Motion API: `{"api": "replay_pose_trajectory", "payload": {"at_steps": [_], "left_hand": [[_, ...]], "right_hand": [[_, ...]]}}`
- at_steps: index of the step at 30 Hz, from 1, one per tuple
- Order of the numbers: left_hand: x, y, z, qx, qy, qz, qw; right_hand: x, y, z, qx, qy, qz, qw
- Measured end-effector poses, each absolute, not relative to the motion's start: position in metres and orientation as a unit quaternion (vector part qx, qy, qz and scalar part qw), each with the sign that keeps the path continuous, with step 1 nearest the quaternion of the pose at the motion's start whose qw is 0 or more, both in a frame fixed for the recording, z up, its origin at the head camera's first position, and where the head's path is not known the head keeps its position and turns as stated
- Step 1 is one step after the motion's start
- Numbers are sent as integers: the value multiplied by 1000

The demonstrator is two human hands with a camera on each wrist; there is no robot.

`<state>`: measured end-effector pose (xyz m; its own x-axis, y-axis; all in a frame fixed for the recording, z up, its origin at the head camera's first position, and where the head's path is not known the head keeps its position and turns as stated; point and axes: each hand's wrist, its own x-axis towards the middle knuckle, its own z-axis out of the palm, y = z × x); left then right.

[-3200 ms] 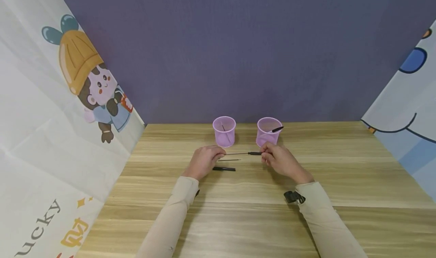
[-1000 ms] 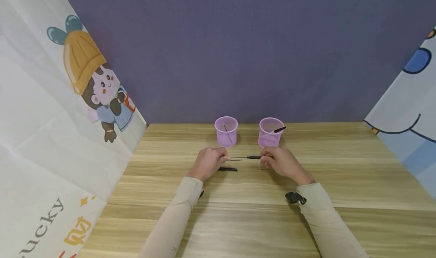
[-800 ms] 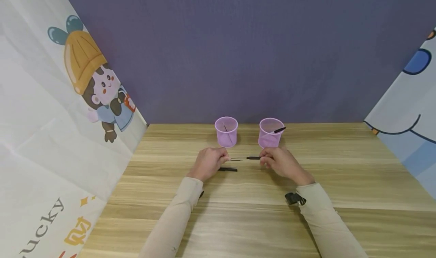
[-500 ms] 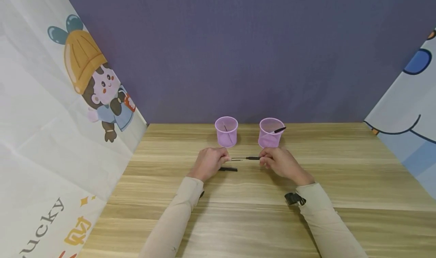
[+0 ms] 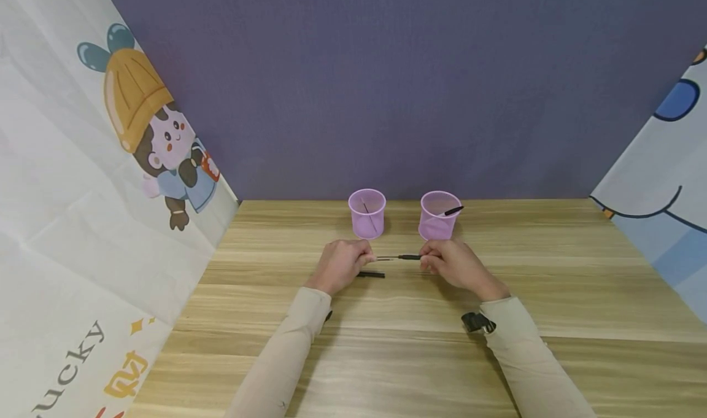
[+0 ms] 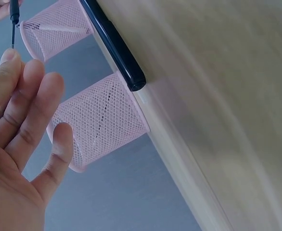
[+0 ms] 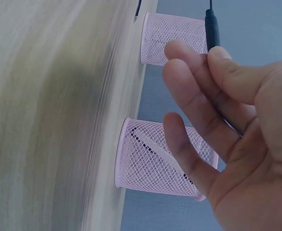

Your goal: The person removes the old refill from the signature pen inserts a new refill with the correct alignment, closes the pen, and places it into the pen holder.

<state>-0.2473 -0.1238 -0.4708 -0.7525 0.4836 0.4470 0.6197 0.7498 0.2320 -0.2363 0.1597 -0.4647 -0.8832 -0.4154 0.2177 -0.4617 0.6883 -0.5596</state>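
Note:
My left hand [image 5: 339, 266] pinches the far end of a thin rod [image 5: 389, 257] between thumb and forefinger. In the left wrist view a tiny coil-like end shows at the thumb tip, and the other fingers are spread. My right hand [image 5: 455, 267] pinches a slim black stick [image 5: 410, 257] with a tapered neck, from which the thin rod runs. The stick is horizontal above the table, between both hands. Below it lies a thin pen refill, mostly behind my left fingers. A black pen barrel [image 5: 372, 275] lies nearer me, its left end hidden by my left hand.
Two pink mesh cups stand at the table's back. The left cup [image 5: 367, 224] holds a thin dark stick. In the right cup [image 5: 436, 228] leans a pen with a black end [image 5: 454, 210]. A dark blue-grey panel [image 5: 409, 86] rises behind the wooden table [image 5: 397, 369].
Since the earliest frame the hands have come nearer each other, so less rod shows between them. Both have lowered slightly, and the left hand now covers more of the refill and barrel.

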Motion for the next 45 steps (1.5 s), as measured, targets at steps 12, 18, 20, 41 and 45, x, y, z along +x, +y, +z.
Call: {"api": "replay_pose_trajectory", "payload": {"at_steps": [12,18,20,41,45], "left_hand": [[-245,-121,-471,-305,-918,-182,176],[-244,-119,-471,-305,-920,-181,167],[-244,-118,-472,-307,-919,-183,168],[-243,-118,-471,-316,-919,-171,163],[-242,-117,-470,-321,-916,-175,162]], "right_hand": [[-234,157,-463,245,-920,303,35],[-233,157,-462,248,-917,310,32],[-233,156,-463,249,-917,311,31],[-231,154,-461,255,-904,343,17],[-231,155,-461,257,-904,343,14]]}}
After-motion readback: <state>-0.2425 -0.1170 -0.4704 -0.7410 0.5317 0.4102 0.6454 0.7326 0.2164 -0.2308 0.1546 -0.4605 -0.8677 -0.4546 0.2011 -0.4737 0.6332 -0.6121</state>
